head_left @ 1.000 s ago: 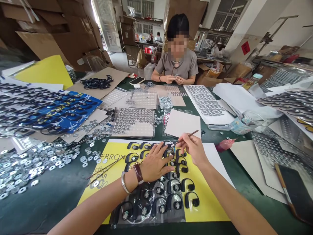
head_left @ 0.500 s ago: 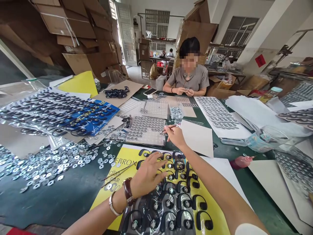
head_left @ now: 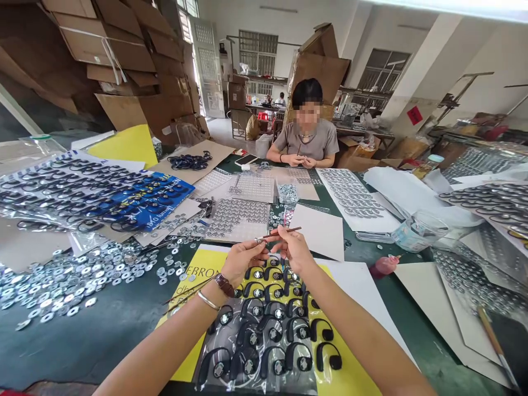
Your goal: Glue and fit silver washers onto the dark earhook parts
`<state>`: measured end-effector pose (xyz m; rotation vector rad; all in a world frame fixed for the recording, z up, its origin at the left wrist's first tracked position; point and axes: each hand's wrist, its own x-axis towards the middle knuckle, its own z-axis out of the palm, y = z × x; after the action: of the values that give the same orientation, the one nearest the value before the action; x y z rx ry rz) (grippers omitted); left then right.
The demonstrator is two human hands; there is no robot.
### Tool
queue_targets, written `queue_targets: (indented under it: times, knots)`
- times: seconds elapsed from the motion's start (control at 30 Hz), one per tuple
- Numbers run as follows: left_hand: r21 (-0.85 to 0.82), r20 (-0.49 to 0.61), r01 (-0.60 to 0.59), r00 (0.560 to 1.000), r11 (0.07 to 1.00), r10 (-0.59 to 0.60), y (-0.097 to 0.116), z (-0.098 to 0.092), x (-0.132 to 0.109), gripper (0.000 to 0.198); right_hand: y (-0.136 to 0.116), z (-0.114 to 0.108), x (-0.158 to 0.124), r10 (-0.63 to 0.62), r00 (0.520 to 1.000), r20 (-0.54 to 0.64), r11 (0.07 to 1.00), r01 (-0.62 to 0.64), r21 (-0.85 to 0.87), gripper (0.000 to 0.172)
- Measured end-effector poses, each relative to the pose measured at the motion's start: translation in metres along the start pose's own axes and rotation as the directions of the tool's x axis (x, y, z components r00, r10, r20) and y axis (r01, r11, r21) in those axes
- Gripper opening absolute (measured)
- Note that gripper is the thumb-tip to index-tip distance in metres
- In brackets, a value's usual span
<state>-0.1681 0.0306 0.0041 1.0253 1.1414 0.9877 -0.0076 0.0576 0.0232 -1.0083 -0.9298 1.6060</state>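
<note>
My left hand (head_left: 243,263) has its thumb and fingers pinched on a small silvery piece (head_left: 258,241), partly hidden by the fingertips. Close beside it, my right hand (head_left: 295,252) grips brown tweezers (head_left: 289,231), their tip against the small piece. Below both hands lies a yellow printed sheet (head_left: 344,379) under clear film, with rows of black ear-hook pieces (head_left: 297,330), many carrying a small silvery part. Just beyond the hands, a flat tray of small metal parts (head_left: 239,215) is partly filled. A second thin tool, apparently tweezers (head_left: 192,290), rests at the sheet's left side.
Loose metal washers (head_left: 74,283) spread over the dark green table at left. A stacked blue sheet of ear hooks (head_left: 160,201) lies behind them. A red squeeze bottle (head_left: 385,265) and a clear tub (head_left: 418,231) stand right. Across the table sits a person (head_left: 305,137), hands together.
My right hand has come back from the tray with the tweezers to meet my left hand. The left hand, spread over the ear hooks before, has moved up and pinched. The view has shifted slightly.
</note>
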Motion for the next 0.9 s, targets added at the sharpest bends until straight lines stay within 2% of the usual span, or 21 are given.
queue_targets:
  times: [0.2,0.33,0.43,0.5,0.6,0.7,0.77,0.9]
  knots:
    - [0.134,0.015,0.023,1.000,0.991,-0.025,0.010,0.013,0.018,0.030,0.002,-0.013,0.015,-0.013,0.993,-0.115,0.996,0.023,0.086,0.032]
    - [0.215,-0.047,0.110,0.994,0.970,-0.102,0.015,-0.001,0.032,0.024,-0.003,-0.021,0.017,-0.056,0.981,-0.184,0.994,0.073,0.087,0.034]
    - [0.226,-0.105,0.138,0.988,0.964,-0.117,0.020,-0.015,0.035,0.029,-0.008,-0.031,0.006,-0.138,0.968,-0.210,0.990,0.140,-0.004,0.038]
    - [0.218,-0.115,0.129,0.988,0.967,-0.106,0.022,-0.016,0.030,0.038,-0.009,-0.037,-0.008,-0.232,0.954,-0.191,0.969,0.210,-0.133,0.041]
    - [0.175,-0.037,0.075,0.997,0.982,-0.070,0.022,-0.001,0.010,0.052,-0.006,-0.043,-0.030,-0.329,0.938,-0.105,0.916,0.290,-0.276,0.043]
    - [0.097,0.107,0.048,0.993,0.994,-0.058,0.019,0.023,-0.011,0.057,-0.004,-0.043,-0.050,-0.328,0.943,-0.062,0.912,0.299,-0.283,0.041]
    - [0.040,0.156,0.059,0.986,0.997,-0.065,0.018,0.033,-0.020,0.054,-0.004,-0.042,-0.061,-0.318,0.946,-0.062,0.921,0.293,-0.257,0.040]
    - [-0.033,0.175,0.105,0.980,0.994,-0.098,0.016,0.033,-0.032,0.048,-0.006,-0.039,-0.076,-0.349,0.936,-0.040,0.911,0.329,-0.251,0.037]
